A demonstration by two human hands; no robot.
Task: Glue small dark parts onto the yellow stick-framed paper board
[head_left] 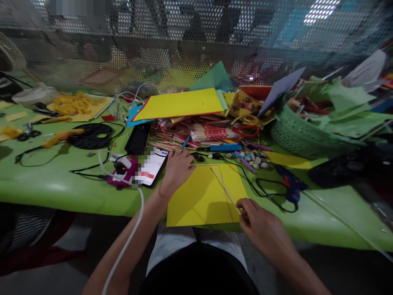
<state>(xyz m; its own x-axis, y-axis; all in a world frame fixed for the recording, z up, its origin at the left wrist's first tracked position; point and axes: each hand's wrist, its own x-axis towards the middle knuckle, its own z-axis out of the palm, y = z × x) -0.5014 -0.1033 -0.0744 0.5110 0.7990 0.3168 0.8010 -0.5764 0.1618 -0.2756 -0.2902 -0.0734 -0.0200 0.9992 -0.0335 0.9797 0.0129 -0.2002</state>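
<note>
A sheet of yellow paper (202,196) lies at the table's front edge, before my body. My right hand (254,217) is closed at the sheet's right side, pinching the lower end of a thin wooden stick (223,186) that slants across the paper. A thin dark line (226,192), drawn or a second strip, crosses the sheet near that stick. Along the far edge lies another pale stick (207,165). My left hand (179,168) rests at the far left corner of the paper, fingers stretched out. A blue pen-like thing (185,142) shows just beyond its fingertips.
Left of my left hand are a phone (153,168) and a purple power socket (123,174) with a white cable. A blue glue gun (291,186) lies right. Behind are pebbles (258,159), stacked coloured paper (181,104), bundled sticks (215,133) and a green basket (307,133).
</note>
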